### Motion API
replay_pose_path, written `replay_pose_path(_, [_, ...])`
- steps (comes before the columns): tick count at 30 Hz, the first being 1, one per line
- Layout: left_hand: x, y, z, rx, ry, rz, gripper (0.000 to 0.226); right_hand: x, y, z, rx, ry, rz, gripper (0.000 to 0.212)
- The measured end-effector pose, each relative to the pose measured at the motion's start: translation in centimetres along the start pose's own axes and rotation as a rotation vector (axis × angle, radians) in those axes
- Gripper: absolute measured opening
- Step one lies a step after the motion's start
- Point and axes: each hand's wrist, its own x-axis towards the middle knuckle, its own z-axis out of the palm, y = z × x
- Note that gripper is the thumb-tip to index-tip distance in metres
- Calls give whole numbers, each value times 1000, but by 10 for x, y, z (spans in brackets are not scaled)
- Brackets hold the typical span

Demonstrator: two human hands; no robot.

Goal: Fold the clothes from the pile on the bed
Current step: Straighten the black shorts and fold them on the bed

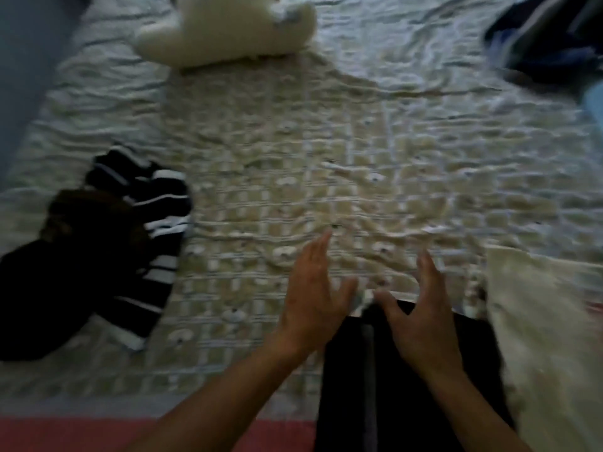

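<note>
A: Bed (359,141), black garment (352,370) at the near edge. Long axis?
B: Runs straight away from the person, far end pointing up the bed. Blurry, possibly trousers.
A: Grip?
B: None, fingers spread straight. Right hand (421,314) over its far end, nearer; left hand (313,298) just beside its left edge.

No readable text or labels

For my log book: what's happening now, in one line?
left hand: open | right hand: open, over black garment | striped clothes: at left, untouched
</note>
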Motion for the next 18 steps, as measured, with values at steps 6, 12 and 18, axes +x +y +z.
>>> replay_pose_path(6, [-42, -159, -131, 354, 203, -207, 77, -26, -112, 152, 24, -294, -156, 85])
replay_pose_path(12, [-54, -278, -225, 744, 108, -567, 99, -59, -163, 266, 27, -505, -172, 79])
replay_pose_path(18, [-24, -350, -269, 892, -80, -526, 111, -80, -173, 330, 21, -558, -134, 76])
